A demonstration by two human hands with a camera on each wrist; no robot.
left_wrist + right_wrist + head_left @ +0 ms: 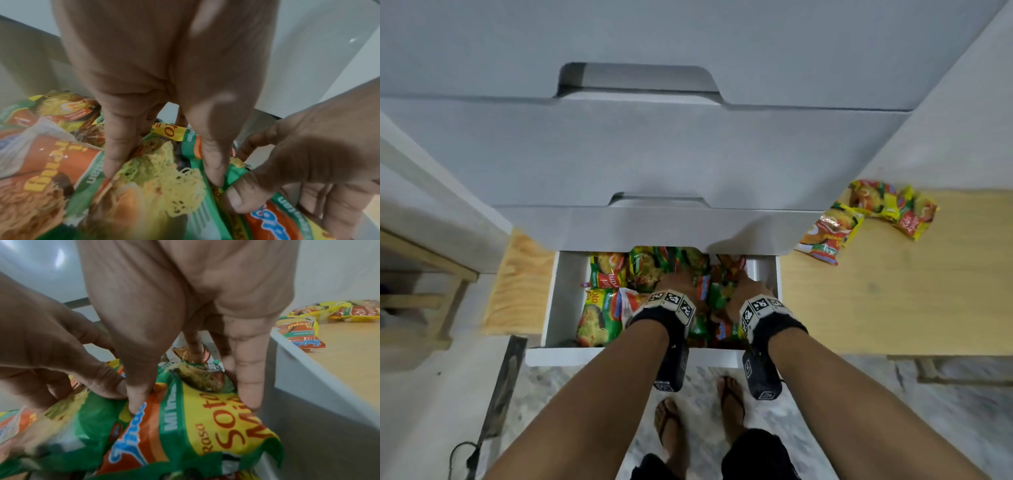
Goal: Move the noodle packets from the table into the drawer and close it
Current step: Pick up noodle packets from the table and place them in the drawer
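The white bottom drawer (566,301) is pulled out and holds several green, yellow and red noodle packets (599,308). Both hands reach down into its right half. My left hand (676,284) (162,175) spans a green packet (156,191) printed with yellow noodles, gripping it between thumb and little finger. Beside it, my right hand (746,286) (191,402) grips a yellow and green "Soto Mie" packet (205,426) at its far end, close to the drawer's right wall (308,386). Three more packets (873,209) (300,335) lie on the wooden table (893,291).
Closed white drawers (640,154) rise above the open one and overhang its back. The table stands right of the drawer; a pale wooden board (520,281) and a stool frame are at the left. My sandalled feet (729,397) stand on marble floor before the drawer front (571,356).
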